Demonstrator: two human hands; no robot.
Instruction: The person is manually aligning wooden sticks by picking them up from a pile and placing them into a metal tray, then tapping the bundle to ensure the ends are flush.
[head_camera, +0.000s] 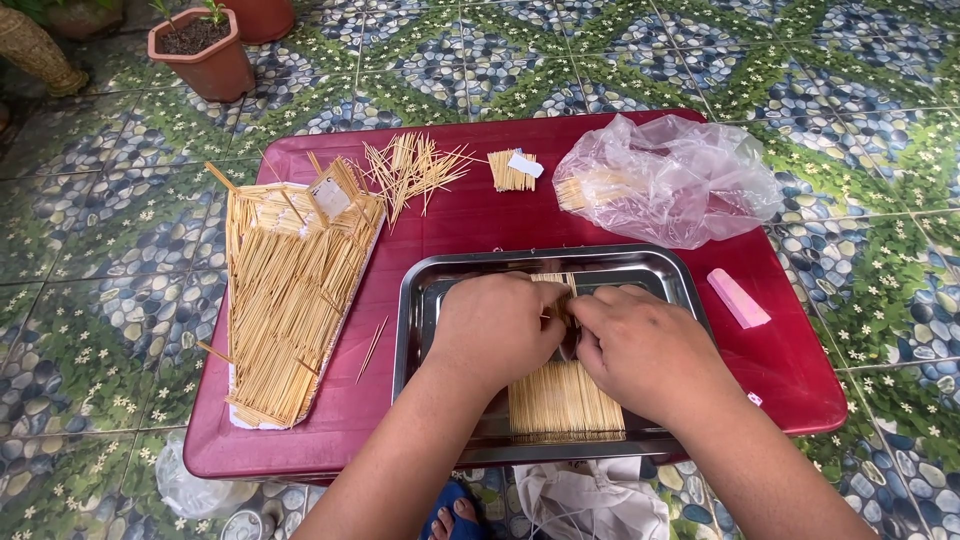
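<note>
A steel tray (640, 262) sits on a dark red low table (480, 215). Inside it lies a neat row of thin wooden sticks (565, 400). My left hand (497, 325) and my right hand (645, 350) rest together over the middle of that row, fingertips meeting and pinching sticks at the centre. Both hands hide the sticks' middle part. More of the row shows above my fingers at the tray's far side.
A large heap of sticks (290, 290) lies on a white sheet at the left. Loose sticks (410, 170), a small banded bundle (513, 170), a clear plastic bag (665, 180) and a pink block (738, 297) lie around. Clay pot (200, 50) stands behind.
</note>
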